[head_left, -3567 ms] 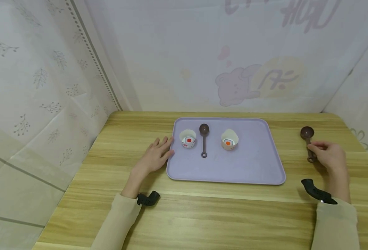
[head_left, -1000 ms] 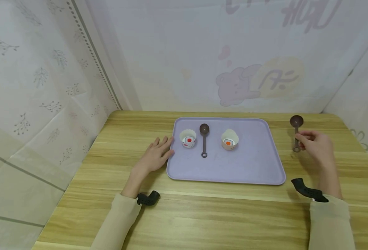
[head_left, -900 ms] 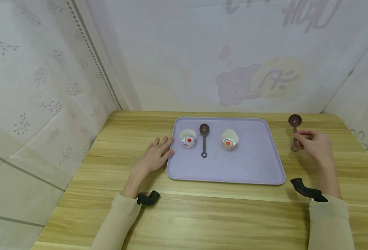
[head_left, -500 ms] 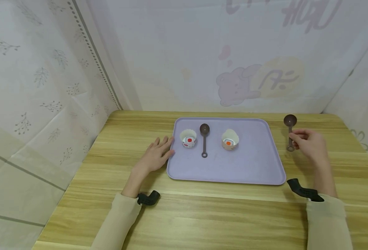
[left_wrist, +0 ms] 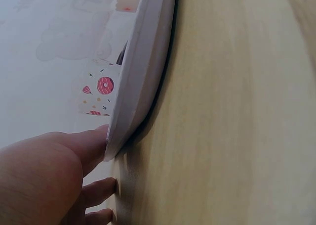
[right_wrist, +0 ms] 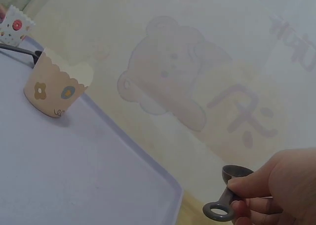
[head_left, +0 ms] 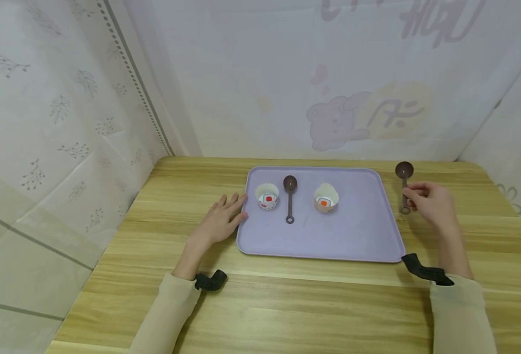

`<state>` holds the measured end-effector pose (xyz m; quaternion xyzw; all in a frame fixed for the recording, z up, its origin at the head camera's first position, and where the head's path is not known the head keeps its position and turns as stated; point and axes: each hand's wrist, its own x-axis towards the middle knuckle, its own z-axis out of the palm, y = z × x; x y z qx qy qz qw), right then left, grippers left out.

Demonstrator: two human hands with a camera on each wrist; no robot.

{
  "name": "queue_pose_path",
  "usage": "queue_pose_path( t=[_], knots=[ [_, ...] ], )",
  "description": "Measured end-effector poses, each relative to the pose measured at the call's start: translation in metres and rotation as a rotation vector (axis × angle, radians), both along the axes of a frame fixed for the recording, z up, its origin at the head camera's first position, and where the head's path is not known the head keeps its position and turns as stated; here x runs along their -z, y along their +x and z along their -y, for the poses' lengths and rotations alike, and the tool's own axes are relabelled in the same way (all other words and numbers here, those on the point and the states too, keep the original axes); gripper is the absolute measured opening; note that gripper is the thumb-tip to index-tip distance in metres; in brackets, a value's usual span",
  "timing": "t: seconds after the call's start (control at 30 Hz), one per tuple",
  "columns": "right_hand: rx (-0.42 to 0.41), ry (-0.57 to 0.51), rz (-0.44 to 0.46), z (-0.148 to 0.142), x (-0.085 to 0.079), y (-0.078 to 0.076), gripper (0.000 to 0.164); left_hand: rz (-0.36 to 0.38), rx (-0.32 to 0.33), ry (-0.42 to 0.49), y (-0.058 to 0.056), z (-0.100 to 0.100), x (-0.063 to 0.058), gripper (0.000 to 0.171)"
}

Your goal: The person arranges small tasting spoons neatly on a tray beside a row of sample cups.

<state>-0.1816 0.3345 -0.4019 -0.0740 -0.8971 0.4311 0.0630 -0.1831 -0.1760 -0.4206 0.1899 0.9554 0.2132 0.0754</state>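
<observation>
My right hand [head_left: 433, 204] pinches the handle of a dark brown measuring spoon [head_left: 404, 170], its bowl pointing away, just right of the lilac tray [head_left: 353, 246]. In the right wrist view, thumb and fingers close on the handle above its ring end. My left hand [head_left: 218, 221] rests at the tray's left edge with fingers spread, the thumb touching the rim. On the tray lie a second brown measuring spoon [head_left: 290, 196] and two paper baking cups. The left cup [head_left: 267, 202] holds a piece with a red square; the right cup [head_left: 326, 204] holds one with an orange square.
The tray lies on a wood-grain table [head_left: 287, 314]. A pale curtain [head_left: 243, 98] printed with a bear hangs behind the table's far edge, and a leaf-patterned one [head_left: 66, 123] hangs at the left. Black wrist mounts [head_left: 211, 280] sit on both forearms.
My right hand has carried the brown measuring spoon leftward and slightly up from the table's right side toward the tray. The left hand, the cups and the other spoon have stayed in place.
</observation>
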Motion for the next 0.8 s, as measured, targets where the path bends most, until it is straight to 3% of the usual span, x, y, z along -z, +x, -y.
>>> queue_pose_path(
  t=[0.8],
  knots=[
    [-0.054, 0.051, -0.07, 0.023, -0.001, -0.004, 0.033, 0.002, -0.002, 0.01, 0.001, 0.0, -0.001, 0.06]
  ],
)
